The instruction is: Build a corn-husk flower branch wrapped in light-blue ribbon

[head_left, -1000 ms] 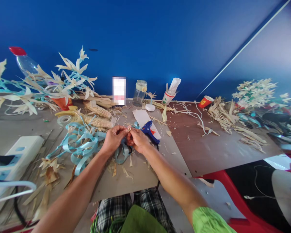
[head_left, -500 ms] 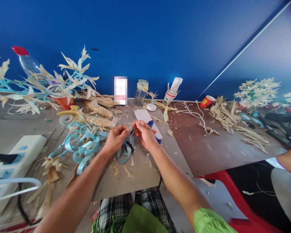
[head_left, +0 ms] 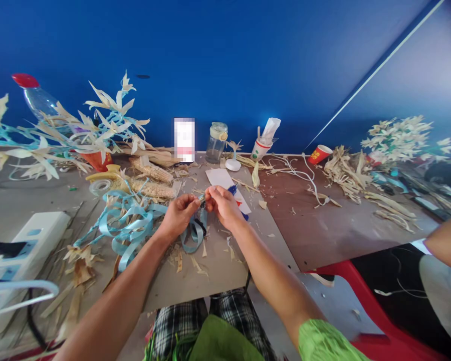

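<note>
Head view: left hand point(head_left: 178, 214) and right hand point(head_left: 224, 205) meet fingertip to fingertip, both pinched shut on a small piece point(head_left: 202, 198) too tiny to identify, above the blue ribbon point(head_left: 130, 228) mid-table. Since a second ago the right hand has shifted farther, covering most of the glue gun point(head_left: 232, 189); the work stays fine fingertip handling.

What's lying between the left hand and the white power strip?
Head view: a tangle of light-blue ribbon and husk scraps, between left hand and power strip.
</note>
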Available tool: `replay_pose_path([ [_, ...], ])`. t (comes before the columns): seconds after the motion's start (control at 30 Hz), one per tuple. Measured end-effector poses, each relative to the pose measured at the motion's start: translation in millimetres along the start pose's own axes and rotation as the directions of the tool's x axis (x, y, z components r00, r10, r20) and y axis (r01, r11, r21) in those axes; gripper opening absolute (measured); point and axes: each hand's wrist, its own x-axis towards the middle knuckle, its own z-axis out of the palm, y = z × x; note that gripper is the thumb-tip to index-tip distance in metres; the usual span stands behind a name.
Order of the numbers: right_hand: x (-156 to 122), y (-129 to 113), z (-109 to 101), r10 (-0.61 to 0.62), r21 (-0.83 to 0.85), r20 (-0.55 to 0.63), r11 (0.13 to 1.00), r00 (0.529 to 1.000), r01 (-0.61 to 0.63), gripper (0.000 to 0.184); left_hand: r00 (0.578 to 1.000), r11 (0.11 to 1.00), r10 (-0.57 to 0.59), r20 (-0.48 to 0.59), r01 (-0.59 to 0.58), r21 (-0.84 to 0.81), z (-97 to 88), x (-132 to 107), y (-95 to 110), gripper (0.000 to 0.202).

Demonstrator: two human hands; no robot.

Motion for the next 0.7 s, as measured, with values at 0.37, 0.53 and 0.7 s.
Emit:
replay_pose_path([
  [0.37,-1.1,11.7,-1.2,0.028,-0.254,0.041,0.967,0.999,-0.017,0.047,0.993,0.980,0.105,0.056,-0.113,0.165,-0.8,0.4,-2.6,0.025],
  [0.53,0.4,9.4,-3.0,0.017,-0.289,0.044,0.957,0.999,-0.004,0.036,0.995,0.990,0.054,0.081,-0.064,0.126,-1.7,1.1,-1.1,0.027],
  [0.7,-1.5,3.1,-5.4,-0.098,-0.428,0.134,0.892,0.986,0.146,0.025,0.998,0.999,-0.035,0.054,0.037,-0.039,-2.7,3.8,-5.6,0.028],
])
